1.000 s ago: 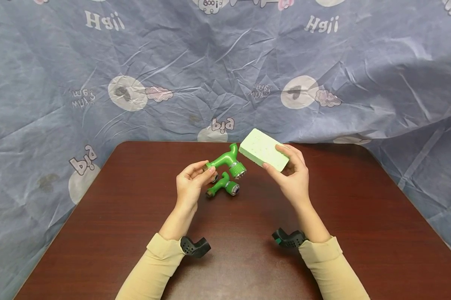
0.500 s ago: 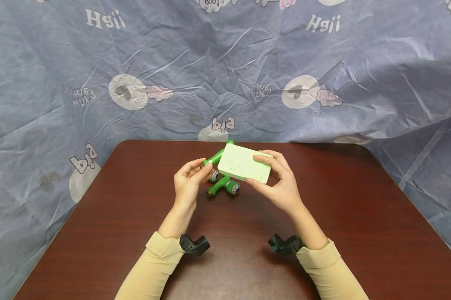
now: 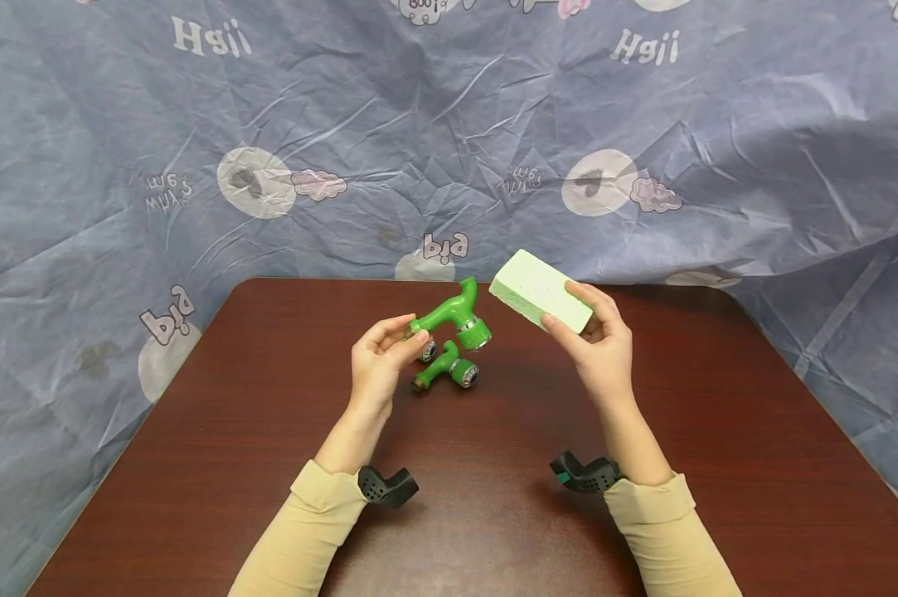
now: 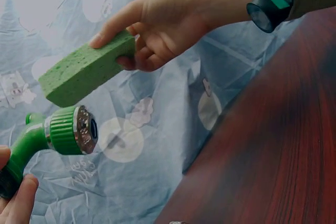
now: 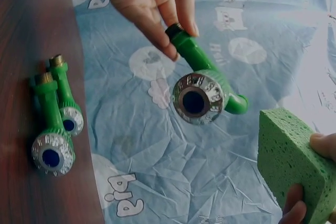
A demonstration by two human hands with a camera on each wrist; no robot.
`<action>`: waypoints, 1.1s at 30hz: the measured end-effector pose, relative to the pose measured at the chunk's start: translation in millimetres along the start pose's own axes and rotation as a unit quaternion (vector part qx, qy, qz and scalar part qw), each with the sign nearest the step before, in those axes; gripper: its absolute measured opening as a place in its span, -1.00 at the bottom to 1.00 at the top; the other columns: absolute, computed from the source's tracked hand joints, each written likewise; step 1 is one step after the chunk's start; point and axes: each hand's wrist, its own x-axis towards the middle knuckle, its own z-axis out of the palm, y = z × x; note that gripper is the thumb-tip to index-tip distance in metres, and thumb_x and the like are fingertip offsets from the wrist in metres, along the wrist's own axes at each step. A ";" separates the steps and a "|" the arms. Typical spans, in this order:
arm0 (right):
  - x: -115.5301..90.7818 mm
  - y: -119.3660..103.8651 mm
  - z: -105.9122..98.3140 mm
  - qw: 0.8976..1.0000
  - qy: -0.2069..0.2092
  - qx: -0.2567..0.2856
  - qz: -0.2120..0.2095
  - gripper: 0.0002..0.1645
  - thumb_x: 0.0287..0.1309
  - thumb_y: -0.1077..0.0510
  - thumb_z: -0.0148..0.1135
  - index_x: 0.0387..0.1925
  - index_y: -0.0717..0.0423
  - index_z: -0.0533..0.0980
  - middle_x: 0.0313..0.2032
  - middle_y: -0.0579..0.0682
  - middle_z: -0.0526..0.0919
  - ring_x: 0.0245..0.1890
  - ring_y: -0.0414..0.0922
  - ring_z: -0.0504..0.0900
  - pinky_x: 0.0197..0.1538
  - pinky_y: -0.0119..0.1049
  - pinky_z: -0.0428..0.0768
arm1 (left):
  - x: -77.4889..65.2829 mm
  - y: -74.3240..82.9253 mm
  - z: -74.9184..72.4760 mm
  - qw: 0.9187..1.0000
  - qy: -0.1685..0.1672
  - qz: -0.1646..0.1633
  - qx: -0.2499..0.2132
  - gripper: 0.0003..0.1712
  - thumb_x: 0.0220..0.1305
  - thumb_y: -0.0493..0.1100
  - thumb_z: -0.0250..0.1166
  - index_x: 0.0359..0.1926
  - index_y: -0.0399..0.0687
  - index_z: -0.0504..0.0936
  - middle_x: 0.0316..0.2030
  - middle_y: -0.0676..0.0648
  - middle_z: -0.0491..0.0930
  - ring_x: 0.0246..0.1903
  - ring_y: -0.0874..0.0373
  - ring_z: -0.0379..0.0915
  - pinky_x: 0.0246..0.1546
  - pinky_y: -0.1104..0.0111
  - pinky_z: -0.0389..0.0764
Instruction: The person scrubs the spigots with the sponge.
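My left hand (image 3: 377, 361) pinches a green tap (image 3: 452, 311) by its threaded end, holding it above the table with the round knob hanging down to the right. In the right wrist view that tap (image 5: 199, 77) shows its silver knob face with a dark blue centre. My right hand (image 3: 601, 348) grips a pale green sponge (image 3: 541, 290) between thumb and fingers, up and to the right of the tap. A small gap parts sponge and tap. The left wrist view shows the sponge (image 4: 86, 72) above the tap's knob (image 4: 71, 130).
Two more green taps lie on the dark red-brown table (image 3: 269, 464): a nearer tap (image 3: 444, 367) and a farther tap (image 5: 63, 87), mostly hidden by my left hand in the head view. A blue printed cloth (image 3: 419, 141) hangs behind the table.
Half a second ago the sponge covered much of the held tap in the head view. It has since moved up and right, away from it. My left hand has barely moved.
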 end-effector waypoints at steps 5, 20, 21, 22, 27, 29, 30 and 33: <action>-0.4 0.7 0.7 0.999 -0.014 0.025 0.014 -0.40 -0.14 0.61 0.27 0.06 0.42 0.45 0.03 0.08 0.45 -0.25 -0.17 0.56 -0.27 -0.48 0.62 | -1.6 0.4 0.9 1.000 -0.021 -0.019 0.006 -0.63 0.07 -0.56 0.24 -0.04 -0.46 0.52 -0.37 -0.10 0.63 -0.35 0.02 0.66 -0.25 0.29 0.66; -1.6 -0.6 -2.7 0.994 -0.100 -0.019 0.037 -0.44 -0.08 0.56 0.28 0.05 0.46 0.44 0.04 0.08 0.45 -0.27 -0.18 0.53 -0.32 -0.51 0.59 | 0.6 4.3 -1.3 0.998 -0.013 -0.029 -0.048 -0.71 0.12 -0.55 0.20 -0.12 -0.30 0.59 -0.37 -0.13 0.61 -0.37 0.07 0.66 -0.25 0.34 0.66; -0.9 -0.6 -3.8 0.995 -0.094 -0.018 0.036 -0.44 -0.08 0.57 0.28 0.06 0.45 0.45 0.04 0.08 0.46 -0.27 -0.18 0.53 -0.32 -0.51 0.59 | 0.5 4.1 -1.1 0.998 -0.013 -0.028 -0.046 -0.70 0.11 -0.55 0.20 -0.10 -0.33 0.58 -0.37 -0.13 0.61 -0.38 0.07 0.66 -0.26 0.33 0.66; -0.4 -0.6 -4.3 0.996 -0.085 -0.012 0.034 -0.44 -0.09 0.57 0.28 0.05 0.44 0.45 0.04 0.09 0.46 -0.27 -0.18 0.53 -0.32 -0.51 0.59 | 0.3 3.8 -0.8 0.999 -0.016 -0.028 -0.044 -0.68 0.11 -0.55 0.20 -0.07 -0.38 0.56 -0.37 -0.13 0.61 -0.38 0.07 0.66 -0.26 0.33 0.66; -1.8 0.8 0.1 0.998 -0.059 0.011 0.022 -0.42 -0.08 0.56 0.28 0.07 0.44 0.44 0.05 0.10 0.45 -0.21 -0.17 0.52 -0.27 -0.49 0.60 | -0.9 2.9 1.1 0.998 -0.025 -0.037 -0.038 -0.62 0.11 -0.56 0.20 0.00 -0.49 0.48 -0.35 -0.12 0.60 -0.37 0.06 0.66 -0.26 0.33 0.66; -3.4 1.1 2.1 0.997 -0.069 0.009 0.019 -0.42 -0.09 0.57 0.28 0.07 0.46 0.43 0.05 0.09 0.43 -0.19 -0.15 0.52 -0.26 -0.49 0.60 | -0.7 3.4 1.1 0.998 -0.021 -0.040 -0.044 -0.63 0.11 -0.56 0.20 -0.01 -0.48 0.49 -0.35 -0.13 0.60 -0.37 0.05 0.66 -0.26 0.33 0.66; -4.3 1.1 2.5 0.997 -0.078 0.005 0.019 -0.42 -0.09 0.57 0.28 0.07 0.46 0.43 0.06 0.09 0.43 -0.18 -0.15 0.52 -0.26 -0.49 0.60 | -0.4 3.9 1.0 0.998 -0.018 -0.039 -0.046 -0.64 0.11 -0.56 0.20 -0.01 -0.47 0.49 -0.36 -0.13 0.59 -0.37 0.05 0.66 -0.26 0.33 0.66; -5.5 0.8 2.5 0.994 -0.105 -0.009 0.018 -0.43 -0.10 0.58 0.28 0.06 0.47 0.43 0.06 0.09 0.43 -0.19 -0.13 0.51 -0.27 -0.50 0.59 | 0.8 6.4 -0.3 0.998 -0.007 -0.033 -0.051 -0.67 0.12 -0.55 0.20 -0.04 -0.43 0.52 -0.36 -0.13 0.59 -0.37 0.05 0.66 -0.25 0.34 0.65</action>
